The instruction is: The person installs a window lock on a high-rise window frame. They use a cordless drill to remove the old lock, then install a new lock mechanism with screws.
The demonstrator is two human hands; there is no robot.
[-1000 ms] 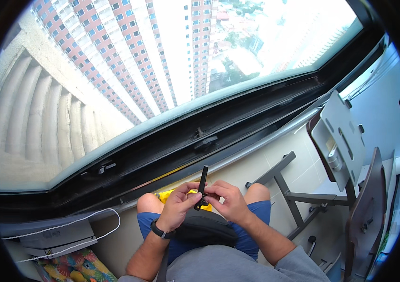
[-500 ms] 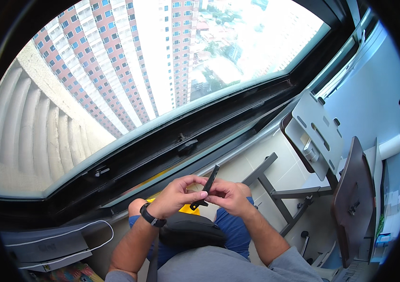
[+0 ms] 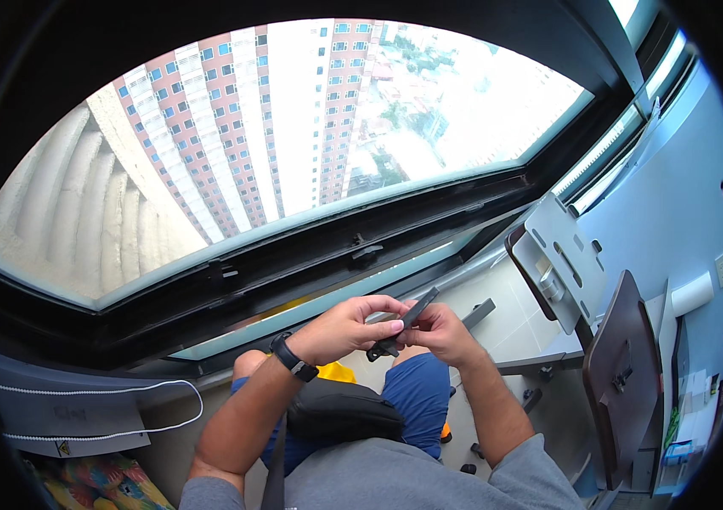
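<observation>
In front of my lap, both hands hold a narrow black bar-like piece (image 3: 418, 309) with a small bracket-like part at its lower end; I cannot make out its exact kind. It slants up to the right. My left hand (image 3: 346, 326), with a black watch on its wrist, pinches it from the left near the lower end. From the other side my right hand (image 3: 444, 333) grips it with bent fingers, partly hidden behind the piece. Below the hands, a black waist bag (image 3: 343, 413) rests on my lap, and something yellow (image 3: 336, 372) lies beside it.
A large window with a black frame (image 3: 310, 270) and a latch (image 3: 367, 252) runs ahead of me. To the right stand a pale perforated stand (image 3: 572, 248) and a tilted dark brown board (image 3: 625, 374). A white-corded bag (image 3: 81, 421) is at lower left.
My view has shifted, with the window lower in it. Both hands and the black piece have moved right and slightly up; the piece now leans farther over to the right.
</observation>
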